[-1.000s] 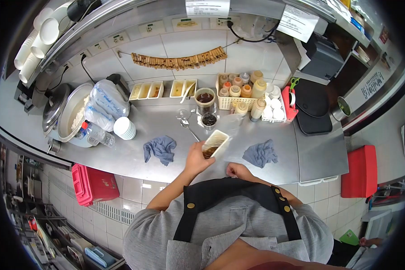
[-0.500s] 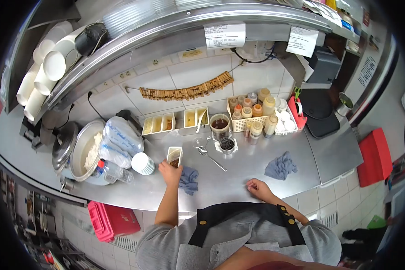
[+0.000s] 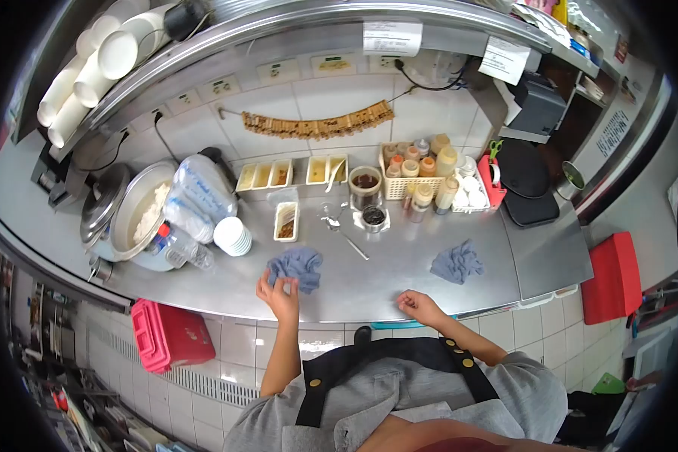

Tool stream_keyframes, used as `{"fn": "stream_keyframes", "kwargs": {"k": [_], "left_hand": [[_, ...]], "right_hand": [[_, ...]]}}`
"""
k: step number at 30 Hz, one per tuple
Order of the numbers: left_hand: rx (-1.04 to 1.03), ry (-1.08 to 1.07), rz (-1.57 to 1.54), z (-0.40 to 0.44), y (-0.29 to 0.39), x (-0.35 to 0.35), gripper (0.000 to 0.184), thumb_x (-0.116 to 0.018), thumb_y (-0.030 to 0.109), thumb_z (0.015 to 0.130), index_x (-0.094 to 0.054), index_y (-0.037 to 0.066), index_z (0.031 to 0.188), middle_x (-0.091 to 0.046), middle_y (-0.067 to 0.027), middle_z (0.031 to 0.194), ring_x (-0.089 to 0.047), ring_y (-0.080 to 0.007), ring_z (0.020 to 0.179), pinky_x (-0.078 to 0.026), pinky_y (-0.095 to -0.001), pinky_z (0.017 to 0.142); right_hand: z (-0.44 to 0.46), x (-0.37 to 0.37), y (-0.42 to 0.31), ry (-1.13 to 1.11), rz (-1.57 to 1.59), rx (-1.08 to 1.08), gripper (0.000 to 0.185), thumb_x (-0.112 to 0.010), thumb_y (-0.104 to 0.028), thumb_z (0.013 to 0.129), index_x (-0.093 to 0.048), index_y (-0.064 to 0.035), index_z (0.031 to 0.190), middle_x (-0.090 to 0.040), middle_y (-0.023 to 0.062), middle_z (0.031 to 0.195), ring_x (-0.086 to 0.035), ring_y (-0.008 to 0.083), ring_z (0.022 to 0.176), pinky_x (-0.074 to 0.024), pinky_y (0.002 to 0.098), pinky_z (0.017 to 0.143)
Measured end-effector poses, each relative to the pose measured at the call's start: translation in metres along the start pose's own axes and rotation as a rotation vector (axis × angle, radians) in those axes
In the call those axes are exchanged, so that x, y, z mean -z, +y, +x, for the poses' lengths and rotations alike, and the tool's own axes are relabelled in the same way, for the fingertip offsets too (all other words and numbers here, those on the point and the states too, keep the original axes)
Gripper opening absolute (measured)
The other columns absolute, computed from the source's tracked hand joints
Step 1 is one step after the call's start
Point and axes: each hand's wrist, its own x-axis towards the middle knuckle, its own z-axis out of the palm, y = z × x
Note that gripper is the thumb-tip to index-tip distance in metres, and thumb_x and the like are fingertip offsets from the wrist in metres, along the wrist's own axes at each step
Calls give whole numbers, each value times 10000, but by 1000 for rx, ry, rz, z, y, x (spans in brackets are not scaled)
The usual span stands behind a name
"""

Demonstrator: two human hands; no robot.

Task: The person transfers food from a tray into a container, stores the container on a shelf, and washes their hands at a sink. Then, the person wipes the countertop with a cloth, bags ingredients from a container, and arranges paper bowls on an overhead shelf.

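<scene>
My left hand (image 3: 280,296) is at the near edge of a crumpled blue-grey cloth (image 3: 297,265), thumb and fingers apart. Whether the fingertips touch the cloth I cannot tell. Just beyond the cloth stands a narrow white container (image 3: 286,224) with brown food in its near end. My right hand (image 3: 420,307) hovers by the counter's front edge, fingers curled in, with nothing visible in them. A second blue-grey cloth (image 3: 457,262) lies beyond it to the right. Between the hands and the wall, a metal spoon (image 3: 354,245) rests on the steel counter.
Stacked white cups (image 3: 233,236), a plastic bottle (image 3: 188,248) and a large pot of rice (image 3: 132,218) stand left. At the back are a pot of dark liquid (image 3: 364,188), a small dark-filled bowl (image 3: 373,218) and a basket of sauce bottles (image 3: 414,188). A red bin (image 3: 172,335) is below left.
My left hand has let go of the white container and drawn back toward me, to the cloth. The right hand stays curled near the edge. The whole view has shifted.
</scene>
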Motion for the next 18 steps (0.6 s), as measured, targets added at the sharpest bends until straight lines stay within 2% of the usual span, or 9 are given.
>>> {"fn": "stream_keyframes", "kwargs": {"k": [3,4,7,9,10,13,15,17,18], "left_hand": [[157,-45,20,-50,-39,42,165,-844,161,713,-707,105,785,-416,-220,1422,-292,-447,1319,-298,-534,1069],[168,-49,28,-62,-58,56,165,-844,161,713,-707,105,785,-416,-220,1422,-292,-447,1319,-298,-534,1069],[230,59,153,-78,-112,87,197,-811,94,725,-724,114,901,-353,-218,1474,-269,-454,1325,-292,-535,1077],[381,127,180,-81,-141,108,452,-762,27,731,-670,146,1157,-244,-229,1531,-235,-470,1342,-274,-541,1091],[445,93,202,-82,-154,117,668,-730,8,736,-527,168,1353,-156,-262,1545,-214,-488,1351,-268,-545,1098],[547,116,191,-84,-214,126,722,-758,42,733,-476,167,1386,-156,-298,1524,-193,-498,1359,-276,-558,1090],[508,136,190,-75,-248,140,659,-780,75,733,-522,154,1335,-164,-307,1513,-193,-496,1357,-283,-567,1085],[490,-27,136,-67,-277,171,588,-795,94,730,-576,149,1273,-174,-304,1510,-190,-489,1359,-279,-569,1089],[440,-15,125,-58,-295,189,508,-801,103,721,-624,131,1196,-246,-295,1486,-200,-493,1352,-278,-567,1094]], "right_hand": [[11,-20,5,-93,55,-54,170,-647,-109,932,-624,-18,1073,-623,1,865,-573,79,809,-487,249,756],[18,-30,2,-120,49,-6,176,-652,-110,919,-629,-18,1067,-640,27,872,-600,109,806,-503,268,756],[38,-65,-25,-178,13,65,182,-654,-113,909,-634,-20,1064,-657,55,867,-627,137,805,-518,284,752],[51,-94,-53,-239,-64,117,189,-655,-129,908,-636,-28,1066,-659,57,866,-629,144,806,-519,290,749],[60,-114,-63,-246,-92,152,191,-655,-144,905,-639,-41,1065,-662,63,867,-633,160,806,-522,304,752],[80,-170,-97,-286,-183,225,196,-661,-163,898,-642,-51,1059,-666,67,872,-638,172,806,-524,316,752],[98,-217,-114,-300,-172,248,197,-674,-153,894,-646,-52,1060,-661,60,880,-622,156,782,-519,306,740],[115,-264,-135,-336,-163,265,199,-687,-143,889,-650,-52,1062,-655,53,887,-606,140,758,-514,296,727],[127,-287,-147,-352,-203,286,214,-698,-146,874,-653,-53,1061,-658,60,906,-615,158,801,-520,300,728]]}}
